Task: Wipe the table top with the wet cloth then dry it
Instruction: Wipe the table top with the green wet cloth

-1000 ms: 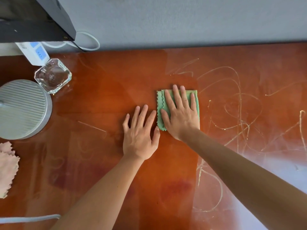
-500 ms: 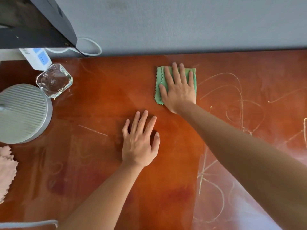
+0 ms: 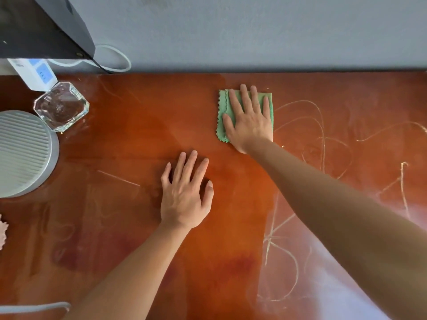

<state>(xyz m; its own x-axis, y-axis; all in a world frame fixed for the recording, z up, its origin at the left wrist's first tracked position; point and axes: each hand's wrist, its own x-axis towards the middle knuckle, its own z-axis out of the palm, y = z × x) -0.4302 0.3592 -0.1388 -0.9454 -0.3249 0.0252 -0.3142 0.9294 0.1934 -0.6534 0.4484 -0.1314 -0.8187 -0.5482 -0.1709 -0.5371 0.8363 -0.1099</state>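
Hands lie flat on the worktop [image 3: 138, 125], near to far as follows. Left hand [image 3: 184, 199], fingers straight and slightly spread, rests palm-down on bare wood near the middle of the surface and holds nothing; it has kept this bracing place over the last second. Right hand [image 3: 250, 121], fingers likewise straight and together, presses on the folded green cloth [image 3: 221, 116], which lies just short of the far edge of the worktop, close under the grey wall [image 3: 254, 31]. One second ago the cloth and the right hand lay just beside the left hand; they have since been pushed away from the person, and in the last half second have hardly moved, which suggests the far end of a stroke. The band of wood between and to the left of the hands now shows a uniform gloss, whereas pale looping streaks [image 3: 321, 139] remain to the right of the cloth and nearer the person beside the right forearm. By this evidence the wet wipe is about half done, the right portion is outstanding, and drying has not begun. At the left edge a pink cloth [image 3: 2, 232], probably the dry one, lies untouched, with a ribbed round grey object [image 3: 23, 153] and a glass dish [image 3: 61, 106] beyond it.
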